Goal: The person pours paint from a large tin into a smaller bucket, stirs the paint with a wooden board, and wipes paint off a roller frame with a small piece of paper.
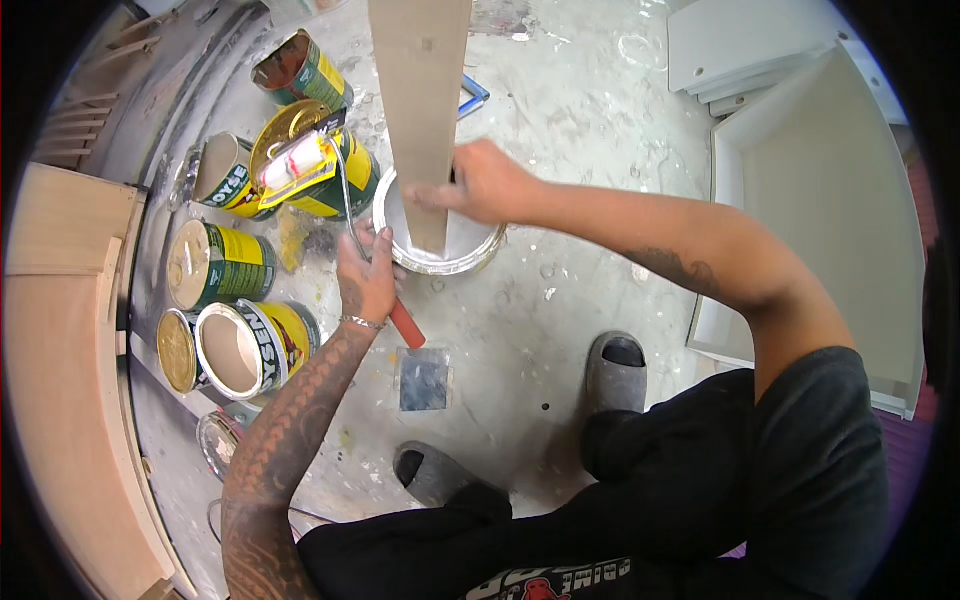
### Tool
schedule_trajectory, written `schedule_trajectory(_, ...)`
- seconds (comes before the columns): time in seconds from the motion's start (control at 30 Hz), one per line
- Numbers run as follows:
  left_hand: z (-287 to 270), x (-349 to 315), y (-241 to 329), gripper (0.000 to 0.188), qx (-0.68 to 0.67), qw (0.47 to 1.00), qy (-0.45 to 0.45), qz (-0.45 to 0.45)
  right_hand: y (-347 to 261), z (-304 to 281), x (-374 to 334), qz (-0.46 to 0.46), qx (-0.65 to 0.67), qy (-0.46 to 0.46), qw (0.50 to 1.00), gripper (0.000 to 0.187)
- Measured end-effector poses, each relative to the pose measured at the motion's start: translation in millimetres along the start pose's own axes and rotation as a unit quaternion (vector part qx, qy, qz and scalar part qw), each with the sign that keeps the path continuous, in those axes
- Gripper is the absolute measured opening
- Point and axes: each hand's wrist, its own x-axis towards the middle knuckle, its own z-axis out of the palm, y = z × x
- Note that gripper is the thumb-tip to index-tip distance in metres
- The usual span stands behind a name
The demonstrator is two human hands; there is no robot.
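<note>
A paint roller with a white sleeve (294, 162) and red handle (407, 324) is in my left hand (368, 277). The fingers of that hand are closed about the lower part of the roller's wire frame, close against the bucket's rim. My right hand (490, 183) grips a long grey-beige board (420, 80) near its lower end, with fingers lying across its face. The board stands up over a round white-rimmed bucket (450, 266), its lower end at or inside the opening. How deep it reaches, I cannot tell.
Several green-and-yellow paint cans (222, 262) crowd the left side, one open can (232, 350) showing beige paint. A wooden panel piece (65, 370) stands at far left. On the right are a pale open cabinet box (820, 200) and stacked white panels (750, 45). A dark square (425, 380) marks the floor.
</note>
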Motion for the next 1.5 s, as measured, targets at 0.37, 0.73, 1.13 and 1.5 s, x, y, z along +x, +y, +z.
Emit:
schedule_trajectory(0.37,5,-1,5,0.027,-0.011,1.0,-0.004,-0.015,14,-9,11,0.011,0.021,0.03,0.999,0.045)
schedule_trajectory(0.73,5,0,5,0.026,-0.019,1.0,-0.008,-0.018,7,-2,4,0.066,0.07,0.072,0.993,0.045)
schedule_trajectory(1.13,9,4,5,0.027,-0.017,1.0,-0.018,-0.019,-11,-28,15,-0.1,-0.081,0.049,0.991,0.036)
schedule_trajectory(1.5,3,5,-5,0.027,-0.03,0.999,0.009,0.031,-1,-22,5,-0.092,-0.071,-0.054,0.992,0.038)
